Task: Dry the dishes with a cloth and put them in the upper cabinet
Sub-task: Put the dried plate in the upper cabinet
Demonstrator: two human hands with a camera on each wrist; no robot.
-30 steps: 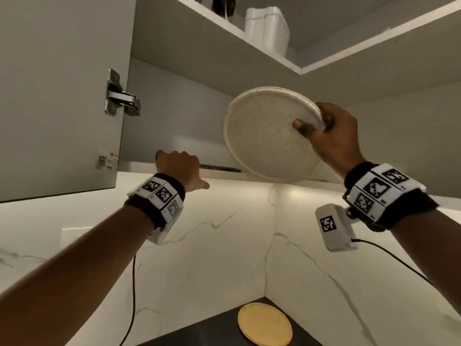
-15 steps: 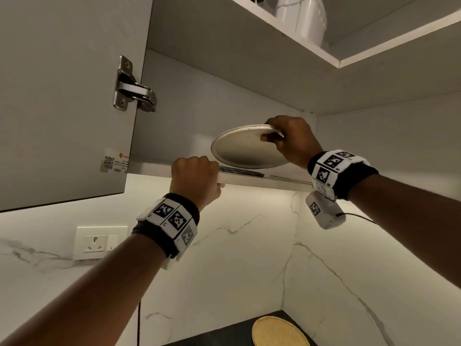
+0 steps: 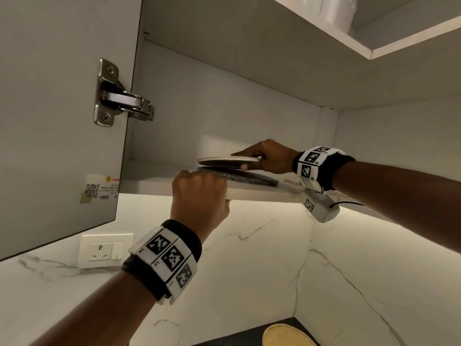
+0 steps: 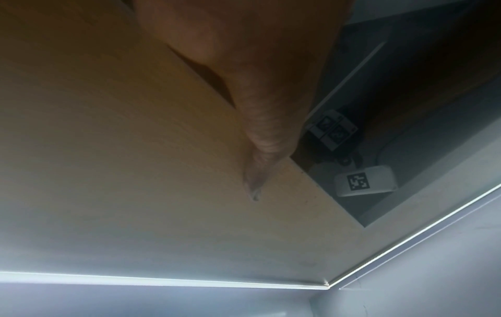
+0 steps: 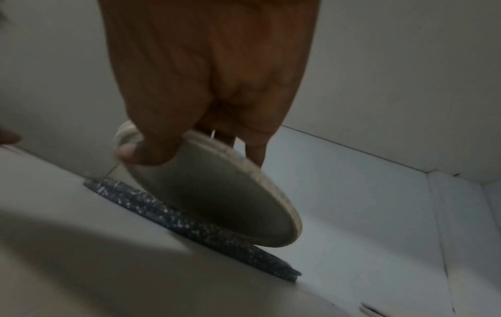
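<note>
Two plates in play now: the pale round speckled plate (image 3: 228, 159), tilted up in mid-air a second ago, has come down level inside the upper cabinet (image 3: 224, 108), hovering just over the dark speckled plate (image 3: 239, 177) already on the shelf, so stacking is nearly done. Right hand (image 3: 268, 156) fingers pinch its near rim, thumb under; release not yet made. Left hand (image 3: 199, 196) grips the shelf front edge (image 3: 262, 194), fingers curled over, thumb beneath.

White marble walls (image 3: 249, 270) with grey veins meet in a corner, lit by a light strip (image 4: 162, 281) under the cabinet. A white wall socket (image 3: 106, 250) sits left. A dark bench (image 3: 239, 338) shows at the bottom.
</note>
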